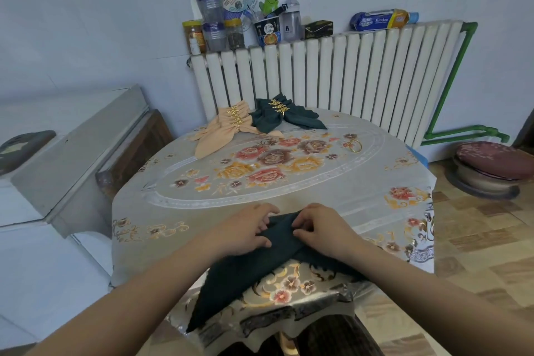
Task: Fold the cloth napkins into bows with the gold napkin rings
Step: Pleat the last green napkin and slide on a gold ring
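Both hands are on the dark green napkin [254, 266] at the near edge of the table [161, 182]. Left hand [248, 230] has fingers curled, pinching the fabric at the napkin's gathered middle. Right hand [320, 228] pinches the same gathered spot from the other side; the fingertips of the two hands are nearly touching. The napkin is folded into an inverted V: the peak sits under my hands, one tail runs down past the table's near edge and hangs off it, and the other goes under the right forearm, so I can't tell where it ends.

From the table's centre flower print, the near side holds the working napkin and the middle is bare cloth. At the far edge lie the peach bow [228, 127] and the dark green bow [281, 114], each with a gold ring, touching each other. A loose gold napkin ring [354, 145] lies right of the flower print, well apart from both bows.

A white radiator [332, 72] stands just behind the table's far edge, with jars and bottles on top. A grey cabinet [75, 147] is close on the table's left.
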A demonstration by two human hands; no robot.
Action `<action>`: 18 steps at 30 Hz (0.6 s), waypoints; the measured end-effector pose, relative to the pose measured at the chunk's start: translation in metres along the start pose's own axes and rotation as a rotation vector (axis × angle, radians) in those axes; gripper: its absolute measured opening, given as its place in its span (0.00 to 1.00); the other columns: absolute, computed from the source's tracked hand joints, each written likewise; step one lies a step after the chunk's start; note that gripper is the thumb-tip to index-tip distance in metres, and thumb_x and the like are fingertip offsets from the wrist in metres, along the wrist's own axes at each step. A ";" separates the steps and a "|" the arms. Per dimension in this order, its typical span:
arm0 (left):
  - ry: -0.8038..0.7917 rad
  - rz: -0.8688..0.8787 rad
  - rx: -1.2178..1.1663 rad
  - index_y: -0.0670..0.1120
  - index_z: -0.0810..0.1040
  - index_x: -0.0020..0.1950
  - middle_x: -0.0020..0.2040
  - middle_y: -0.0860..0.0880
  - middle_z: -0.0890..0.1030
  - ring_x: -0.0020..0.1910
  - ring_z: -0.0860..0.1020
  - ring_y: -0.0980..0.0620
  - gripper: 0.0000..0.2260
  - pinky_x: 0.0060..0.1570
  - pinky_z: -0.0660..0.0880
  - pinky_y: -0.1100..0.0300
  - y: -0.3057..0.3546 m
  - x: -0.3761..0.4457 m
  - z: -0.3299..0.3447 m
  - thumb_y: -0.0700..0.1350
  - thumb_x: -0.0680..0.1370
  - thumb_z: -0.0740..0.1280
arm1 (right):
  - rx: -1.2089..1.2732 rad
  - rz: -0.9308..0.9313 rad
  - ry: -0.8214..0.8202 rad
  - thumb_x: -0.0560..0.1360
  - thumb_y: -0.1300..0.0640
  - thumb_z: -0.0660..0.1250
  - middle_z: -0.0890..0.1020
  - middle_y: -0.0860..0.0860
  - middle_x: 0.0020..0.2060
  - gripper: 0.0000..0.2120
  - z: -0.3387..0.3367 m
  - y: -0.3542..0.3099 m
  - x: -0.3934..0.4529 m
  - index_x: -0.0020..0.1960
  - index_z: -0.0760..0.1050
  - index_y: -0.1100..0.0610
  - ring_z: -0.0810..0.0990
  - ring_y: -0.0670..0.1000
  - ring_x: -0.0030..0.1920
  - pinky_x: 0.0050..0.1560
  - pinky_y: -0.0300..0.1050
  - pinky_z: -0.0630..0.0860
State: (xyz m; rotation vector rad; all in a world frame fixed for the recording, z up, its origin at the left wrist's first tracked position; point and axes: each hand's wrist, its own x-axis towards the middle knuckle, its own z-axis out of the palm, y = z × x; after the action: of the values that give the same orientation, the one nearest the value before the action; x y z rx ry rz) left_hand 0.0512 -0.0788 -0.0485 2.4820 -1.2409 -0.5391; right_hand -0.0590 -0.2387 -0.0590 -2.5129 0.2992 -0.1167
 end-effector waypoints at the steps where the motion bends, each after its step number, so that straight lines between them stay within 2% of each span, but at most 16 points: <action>1: 0.032 0.015 0.010 0.54 0.63 0.70 0.57 0.53 0.71 0.53 0.72 0.57 0.27 0.53 0.70 0.65 0.001 -0.004 0.002 0.44 0.75 0.70 | -0.105 -0.075 0.025 0.74 0.52 0.67 0.77 0.49 0.51 0.12 0.004 0.003 -0.004 0.56 0.79 0.55 0.77 0.48 0.50 0.54 0.39 0.73; 4: 0.115 0.058 0.143 0.51 0.61 0.74 0.66 0.52 0.66 0.63 0.67 0.53 0.24 0.64 0.66 0.60 0.010 -0.013 0.017 0.43 0.79 0.62 | -0.409 -0.242 0.107 0.74 0.37 0.56 0.77 0.44 0.59 0.25 0.015 0.010 -0.016 0.63 0.75 0.49 0.70 0.49 0.58 0.61 0.43 0.65; 7: 0.149 0.047 0.283 0.44 0.54 0.77 0.75 0.47 0.57 0.72 0.56 0.50 0.24 0.72 0.52 0.59 0.019 -0.017 0.038 0.47 0.82 0.53 | -0.422 -0.310 0.086 0.69 0.28 0.45 0.70 0.43 0.69 0.39 0.022 0.023 -0.026 0.71 0.67 0.48 0.62 0.49 0.70 0.68 0.42 0.49; 9: 0.088 0.024 0.283 0.43 0.45 0.78 0.78 0.47 0.46 0.76 0.44 0.51 0.29 0.74 0.41 0.58 0.020 -0.018 0.048 0.55 0.82 0.49 | -0.404 -0.322 0.047 0.68 0.25 0.42 0.67 0.44 0.71 0.43 0.022 0.029 -0.024 0.73 0.64 0.49 0.59 0.49 0.74 0.71 0.40 0.44; 11: 0.035 0.045 0.325 0.46 0.38 0.77 0.77 0.47 0.38 0.76 0.37 0.52 0.31 0.73 0.36 0.56 0.016 -0.016 0.053 0.60 0.81 0.47 | -0.469 -0.384 0.086 0.72 0.30 0.46 0.74 0.46 0.66 0.35 0.023 0.033 -0.017 0.68 0.72 0.50 0.70 0.48 0.69 0.70 0.42 0.55; 12: 0.031 0.068 0.353 0.49 0.38 0.77 0.77 0.47 0.39 0.75 0.37 0.52 0.30 0.73 0.36 0.56 0.013 -0.015 0.053 0.59 0.81 0.47 | -0.496 -0.430 0.133 0.73 0.36 0.50 0.80 0.47 0.59 0.29 0.024 0.036 -0.013 0.62 0.77 0.50 0.77 0.48 0.62 0.66 0.42 0.64; 14: 0.060 0.122 0.393 0.53 0.40 0.77 0.78 0.49 0.44 0.76 0.43 0.53 0.26 0.73 0.39 0.56 0.004 -0.010 0.049 0.56 0.82 0.47 | -0.495 -0.514 0.210 0.73 0.42 0.54 0.84 0.45 0.49 0.22 0.022 0.042 -0.006 0.54 0.82 0.49 0.83 0.45 0.51 0.54 0.40 0.76; 18: 0.122 0.173 0.349 0.54 0.47 0.78 0.75 0.52 0.58 0.73 0.56 0.52 0.24 0.70 0.49 0.58 -0.009 0.001 0.035 0.52 0.83 0.51 | -0.355 -0.582 0.212 0.74 0.47 0.57 0.85 0.46 0.39 0.18 0.010 0.044 0.008 0.56 0.81 0.51 0.83 0.46 0.38 0.40 0.37 0.77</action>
State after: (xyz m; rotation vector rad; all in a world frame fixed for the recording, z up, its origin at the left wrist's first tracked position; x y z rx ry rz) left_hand 0.0418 -0.0777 -0.0835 2.5976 -1.5942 -0.1324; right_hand -0.0584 -0.2700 -0.0921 -2.8698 -0.3727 -0.6090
